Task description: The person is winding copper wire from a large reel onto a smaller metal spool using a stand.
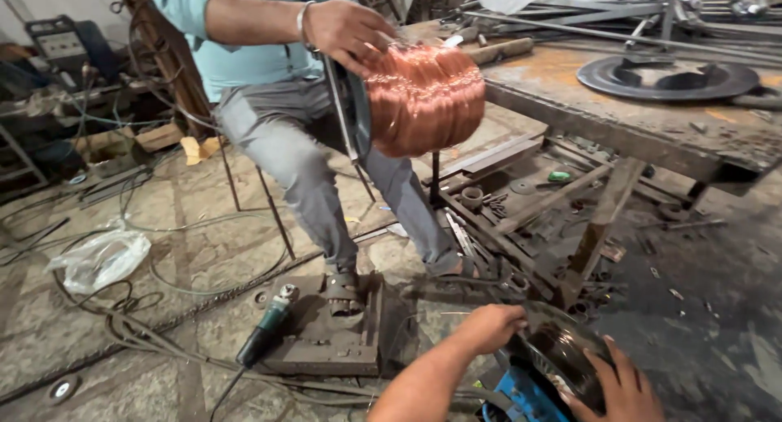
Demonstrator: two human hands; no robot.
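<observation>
My left hand point(489, 326) grips the upper left rim of a round dark metal stator-like part point(562, 353) at the bottom of the head view. My right hand point(621, 392) holds the same part from the lower right, fingers spread along its edge. The part rests on a blue object point(521, 396) below it. Across from me a seated person in a light blue shirt and grey trousers holds a large coil of copper wire point(423, 96) with one hand point(346, 31) on its top edge, beside a rusty workbench.
A rusty metal workbench point(619, 116) carries a dark round disc point(668, 78) and steel bars. An angle grinder point(265, 332) lies by a steel plate point(334, 340) under the person's foot. Cables, a plastic bag point(99, 259) and scrap metal litter the stone floor.
</observation>
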